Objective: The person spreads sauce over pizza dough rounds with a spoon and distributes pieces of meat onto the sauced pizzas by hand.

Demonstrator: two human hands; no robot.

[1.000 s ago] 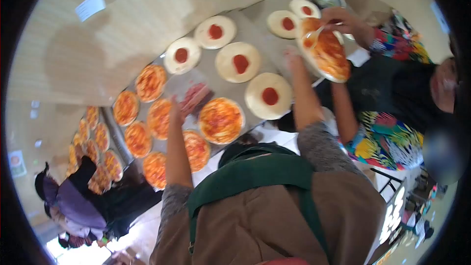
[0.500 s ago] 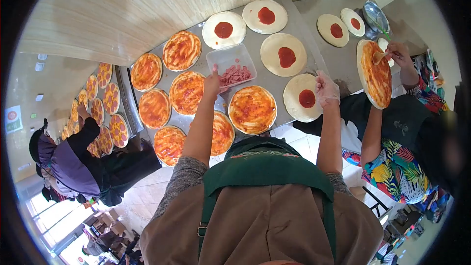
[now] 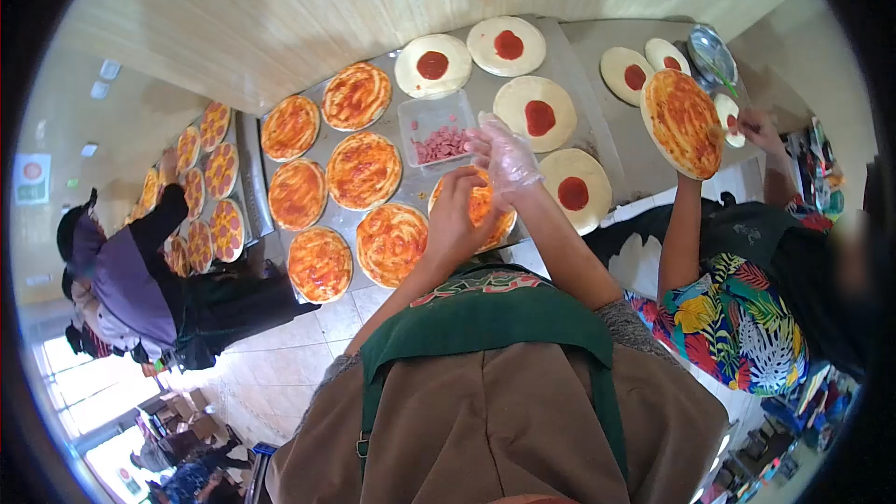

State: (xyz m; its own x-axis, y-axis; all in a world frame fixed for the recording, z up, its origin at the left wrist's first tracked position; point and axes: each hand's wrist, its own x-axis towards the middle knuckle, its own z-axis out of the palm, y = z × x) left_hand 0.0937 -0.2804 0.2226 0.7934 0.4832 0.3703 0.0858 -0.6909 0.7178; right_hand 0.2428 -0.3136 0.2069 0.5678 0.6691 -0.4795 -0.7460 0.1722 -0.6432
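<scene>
From my remote seat, I judge the step in hand is settling the clear glove (image 3: 515, 169) on my right hand (image 3: 501, 151), whose fingers are loosely spread and hold nothing. My left hand (image 3: 452, 222) is bent close to the cuff; I can't tell if it grips it. The tub (image 3: 427, 119) of pink meat pieces (image 3: 441, 145) sits upper centre, beyond the sauced round (image 3: 496, 235); a reach into it would call for a snug glove and separated hands.

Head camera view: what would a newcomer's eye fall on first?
Probably the red sauced rounds of dough, crowding the table left of centre. Next might be the sauced round that a co-worker holds up on the right, then the clear tub of pink pieces in the middle, beside the gloved right hand.
</scene>
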